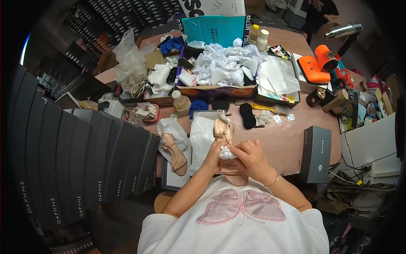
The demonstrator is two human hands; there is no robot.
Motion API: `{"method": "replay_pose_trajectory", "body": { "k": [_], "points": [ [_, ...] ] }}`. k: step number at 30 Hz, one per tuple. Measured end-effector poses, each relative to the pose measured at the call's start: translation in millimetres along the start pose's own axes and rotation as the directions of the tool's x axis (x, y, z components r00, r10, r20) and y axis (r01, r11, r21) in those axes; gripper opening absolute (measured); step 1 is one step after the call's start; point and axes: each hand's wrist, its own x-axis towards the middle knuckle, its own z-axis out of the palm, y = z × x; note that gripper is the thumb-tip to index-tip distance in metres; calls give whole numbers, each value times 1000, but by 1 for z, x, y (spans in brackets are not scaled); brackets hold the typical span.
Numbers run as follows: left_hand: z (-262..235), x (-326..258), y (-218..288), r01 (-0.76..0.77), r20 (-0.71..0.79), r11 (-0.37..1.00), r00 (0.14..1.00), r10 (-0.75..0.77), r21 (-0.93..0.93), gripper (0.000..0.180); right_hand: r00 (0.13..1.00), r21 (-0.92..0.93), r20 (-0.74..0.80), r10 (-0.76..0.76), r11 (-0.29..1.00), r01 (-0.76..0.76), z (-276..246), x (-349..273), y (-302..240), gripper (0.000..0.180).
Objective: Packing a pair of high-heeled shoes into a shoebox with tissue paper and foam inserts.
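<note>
A beige strappy sandal is held in front of my chest, its toe toward me and its heel end away. My left hand is closed around its left side near the middle. A small wad of crumpled white tissue paper sits on the sandal between my hands. The fingers of my right hand are bent in, thumb and fingertips at the wad and the sandal's straps. To the left, a matching sandal lies on white tissue paper over an open grey shoebox.
Dark shoeboxes stand in a long row at left. A closed shoebox is at the table's right. Farther back are a yellow-handled brush, a black pad, a bottle, a box of crumpled tissue and an orange device.
</note>
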Motion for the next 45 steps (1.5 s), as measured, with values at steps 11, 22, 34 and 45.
{"method": "replay_pose_trajectory", "body": {
  "k": [11,22,34,45],
  "points": [
    [5,-5,-8,-6,-63,1000,998,5,-23,24,951,276,247,185,928,-252,22,-39,-1,76],
    [21,-10,-16,-19,-148,971,987,56,240,27,907,233,319,274,905,-355,29,-39,-11,62],
    [-4,0,-23,-37,-187,997,982,24,-68,38,976,203,16,216,955,-214,14,-52,-3,60],
    [12,15,-25,-133,-205,974,964,170,182,31,945,254,113,308,910,-327,7,-39,3,55]
  ]
}}
